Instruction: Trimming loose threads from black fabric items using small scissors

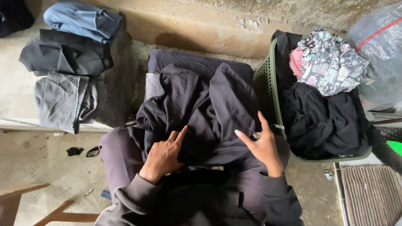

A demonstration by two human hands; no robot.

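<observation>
Both hands, left hand (162, 155) and right hand (263, 144), rest open-fingered, gripping nothing, on a dark garment (201, 109) across the lap.

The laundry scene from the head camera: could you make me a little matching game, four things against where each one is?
Things:
1. dark garment
2. green basket
3. blue folded cloth
4. patterned cloth

Places:
A. on top of the black clothes in the basket
B. top of the folded pile at the far left
C. spread over the person's lap, under the left hand and the right hand
D. just right of the lap, full of clothes

Pairs: 1-C, 2-D, 3-B, 4-A
</observation>
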